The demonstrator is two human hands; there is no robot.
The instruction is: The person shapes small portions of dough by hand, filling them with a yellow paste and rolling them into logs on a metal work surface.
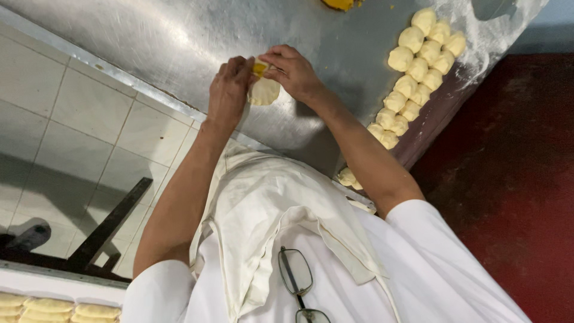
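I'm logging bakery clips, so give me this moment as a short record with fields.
left hand: left hand pinches the edge of the dough disc
right hand: right hand presses the yellow filling at the disc's top
surface: steel table, floured at the far right
nearby: dough balls clustered right of the hands
worn: white apron, glasses hanging at chest

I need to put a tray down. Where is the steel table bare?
Bare steel table lies left of the left hand, up to the tiled edge, and between the right hand and the dough balls. That floured right edge is crowded.
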